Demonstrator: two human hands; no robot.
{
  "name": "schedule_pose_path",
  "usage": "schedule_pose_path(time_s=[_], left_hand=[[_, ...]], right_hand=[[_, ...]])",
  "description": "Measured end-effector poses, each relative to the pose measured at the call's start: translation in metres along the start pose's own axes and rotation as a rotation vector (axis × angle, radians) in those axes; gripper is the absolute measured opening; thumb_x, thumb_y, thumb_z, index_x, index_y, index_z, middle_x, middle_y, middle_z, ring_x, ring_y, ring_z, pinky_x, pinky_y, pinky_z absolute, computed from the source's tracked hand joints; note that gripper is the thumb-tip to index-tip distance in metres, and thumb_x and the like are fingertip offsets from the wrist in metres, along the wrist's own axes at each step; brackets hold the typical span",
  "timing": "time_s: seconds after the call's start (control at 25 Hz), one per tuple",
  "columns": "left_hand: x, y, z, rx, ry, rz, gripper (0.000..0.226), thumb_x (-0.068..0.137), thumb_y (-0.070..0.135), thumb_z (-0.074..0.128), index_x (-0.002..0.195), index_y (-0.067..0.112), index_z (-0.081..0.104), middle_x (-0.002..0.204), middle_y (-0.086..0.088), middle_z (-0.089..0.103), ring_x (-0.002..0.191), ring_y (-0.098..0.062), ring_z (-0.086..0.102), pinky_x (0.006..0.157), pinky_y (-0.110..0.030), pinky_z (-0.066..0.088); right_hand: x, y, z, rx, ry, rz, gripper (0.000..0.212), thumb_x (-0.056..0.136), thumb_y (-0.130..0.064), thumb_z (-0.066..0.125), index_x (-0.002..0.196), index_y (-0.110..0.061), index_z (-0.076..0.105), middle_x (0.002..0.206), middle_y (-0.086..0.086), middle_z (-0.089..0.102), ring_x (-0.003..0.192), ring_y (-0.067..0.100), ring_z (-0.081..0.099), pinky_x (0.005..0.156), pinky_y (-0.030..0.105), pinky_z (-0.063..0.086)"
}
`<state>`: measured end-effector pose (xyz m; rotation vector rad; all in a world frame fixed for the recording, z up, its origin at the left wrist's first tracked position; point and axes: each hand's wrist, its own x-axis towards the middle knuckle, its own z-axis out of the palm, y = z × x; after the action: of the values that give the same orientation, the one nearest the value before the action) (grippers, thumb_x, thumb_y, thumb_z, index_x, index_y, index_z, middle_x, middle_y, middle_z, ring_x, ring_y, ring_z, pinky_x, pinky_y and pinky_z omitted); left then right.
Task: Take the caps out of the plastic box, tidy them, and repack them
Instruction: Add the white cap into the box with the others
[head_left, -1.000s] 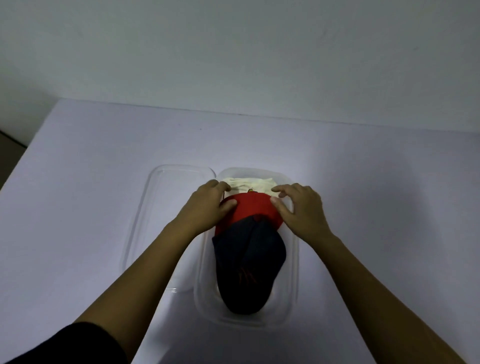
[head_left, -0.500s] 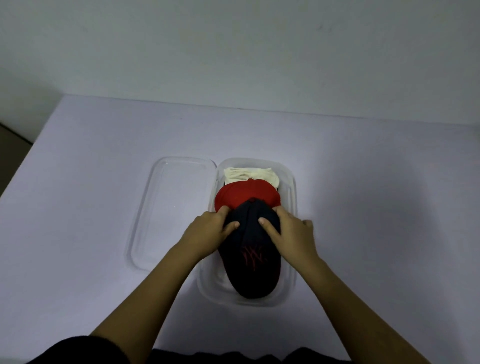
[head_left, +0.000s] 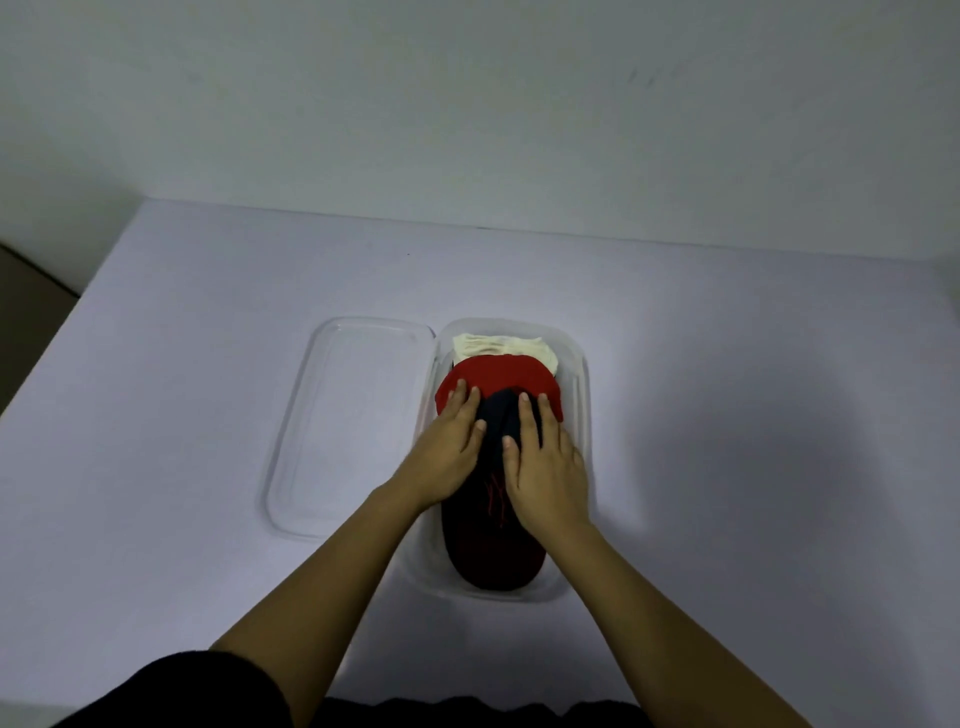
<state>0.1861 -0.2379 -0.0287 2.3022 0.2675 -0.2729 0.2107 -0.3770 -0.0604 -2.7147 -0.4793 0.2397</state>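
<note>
A clear plastic box stands in the middle of the pale table. Three caps lie stacked inside it: a cream cap at the far end, a red cap over it, and a dark navy cap with red stitching nearest me. My left hand lies flat, palm down, on the left side of the navy cap, its fingertips on the red cap. My right hand lies flat on the navy cap's right side. Neither hand grips anything.
The box's clear lid lies flat on the table, touching the box's left side. A white wall rises behind the table's far edge. The table's left edge runs diagonally at the far left.
Both hands came back from the red cap to the navy cap, then flattened out on top of it, fingers extended forward. The caps stay in the box.
</note>
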Motion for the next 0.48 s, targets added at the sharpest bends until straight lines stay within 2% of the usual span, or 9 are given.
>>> schedule_pose_path(time_s=[0.08, 0.12, 0.2, 0.24, 0.28, 0.32, 0.36, 0.4, 0.48], left_hand=[[-0.009, -0.002, -0.019, -0.033, 0.329, 0.088, 0.043, 0.097, 0.013, 0.043, 0.139, 0.006, 0.042, 0.149, -0.012, 0.038, 0.136, -0.018, 0.035, 0.107, -0.014, 0.018], [-0.013, -0.011, -0.029, -0.052, 0.506, 0.075, 0.038, 0.094, 0.008, 0.048, 0.131, 0.004, 0.051, 0.139, -0.015, 0.049, 0.128, -0.019, 0.044, 0.104, -0.014, 0.023], [-0.020, -0.047, -0.043, -0.064, 0.729, -0.124, 0.038, 0.090, 0.007, 0.054, 0.127, -0.001, 0.051, 0.132, -0.021, 0.051, 0.125, -0.030, 0.046, 0.105, -0.025, 0.031], [-0.023, -0.069, -0.048, -0.067, 0.731, -0.310, 0.049, 0.089, 0.014, 0.058, 0.133, -0.002, 0.043, 0.136, -0.025, 0.044, 0.129, -0.036, 0.040, 0.108, -0.035, 0.031], [-0.028, -0.091, -0.050, -0.065, 0.663, -0.537, 0.069, 0.086, 0.027, 0.063, 0.140, -0.003, 0.032, 0.143, -0.027, 0.035, 0.134, -0.040, 0.032, 0.110, -0.044, 0.028], [-0.034, -0.109, -0.051, -0.049, 0.556, -0.736, 0.092, 0.080, 0.041, 0.068, 0.145, -0.003, 0.019, 0.149, -0.026, 0.025, 0.138, -0.041, 0.023, 0.111, -0.051, 0.024], [-0.040, -0.123, -0.049, -0.026, 0.456, -0.861, 0.112, 0.072, 0.053, 0.071, 0.147, -0.002, 0.009, 0.153, -0.025, 0.018, 0.141, -0.041, 0.019, 0.112, -0.054, 0.022], [-0.043, -0.130, -0.048, -0.008, 0.389, -0.923, 0.123, 0.065, 0.060, 0.073, 0.147, 0.000, 0.005, 0.153, -0.024, 0.017, 0.141, -0.041, 0.018, 0.110, -0.057, 0.023], [-0.042, -0.134, -0.048, 0.026, 0.372, -0.914, 0.124, 0.059, 0.063, 0.076, 0.145, 0.001, 0.012, 0.148, -0.025, 0.025, 0.136, -0.043, 0.025, 0.105, -0.059, 0.029]], right_hand=[[-0.002, -0.002, 0.000, -0.004, 0.016, 0.023, 0.065, 0.091, -0.051, 0.006, 0.148, -0.022, 0.017, 0.154, 0.011, 0.025, 0.128, 0.032, 0.043, 0.100, 0.045, 0.041], [-0.002, -0.003, 0.000, -0.005, 0.019, 0.023, 0.065, 0.091, -0.050, 0.007, 0.148, -0.022, 0.018, 0.153, 0.012, 0.026, 0.127, 0.033, 0.044, 0.099, 0.045, 0.040], [-0.002, -0.003, 0.000, -0.008, 0.021, 0.031, 0.066, 0.090, -0.051, 0.007, 0.148, -0.023, 0.018, 0.153, 0.012, 0.026, 0.126, 0.033, 0.044, 0.099, 0.045, 0.040], [-0.001, -0.003, 0.000, -0.010, 0.022, 0.039, 0.066, 0.089, -0.051, 0.007, 0.148, -0.023, 0.018, 0.153, 0.012, 0.026, 0.126, 0.034, 0.044, 0.099, 0.045, 0.040], [-0.001, -0.004, 0.000, -0.010, 0.021, 0.046, 0.066, 0.089, -0.052, 0.007, 0.148, -0.023, 0.018, 0.153, 0.013, 0.027, 0.125, 0.034, 0.044, 0.099, 0.045, 0.040], [-0.001, -0.005, 0.000, -0.007, 0.012, 0.053, 0.067, 0.089, -0.052, 0.006, 0.148, -0.023, 0.018, 0.153, 0.014, 0.027, 0.126, 0.035, 0.044, 0.099, 0.045, 0.040], [-0.001, -0.006, 0.000, -0.004, 0.002, 0.057, 0.067, 0.089, -0.052, 0.005, 0.148, -0.023, 0.017, 0.153, 0.014, 0.026, 0.126, 0.035, 0.043, 0.100, 0.046, 0.040], [-0.001, -0.006, 0.000, 0.005, -0.012, 0.057, 0.068, 0.088, -0.053, 0.004, 0.149, -0.024, 0.015, 0.154, 0.014, 0.024, 0.129, 0.035, 0.041, 0.102, 0.045, 0.038], [0.000, -0.003, 0.000, 0.071, -0.036, 0.052, 0.067, 0.088, -0.054, 0.003, 0.149, -0.027, 0.009, 0.156, 0.012, 0.016, 0.136, 0.033, 0.031, 0.109, 0.044, 0.030]])
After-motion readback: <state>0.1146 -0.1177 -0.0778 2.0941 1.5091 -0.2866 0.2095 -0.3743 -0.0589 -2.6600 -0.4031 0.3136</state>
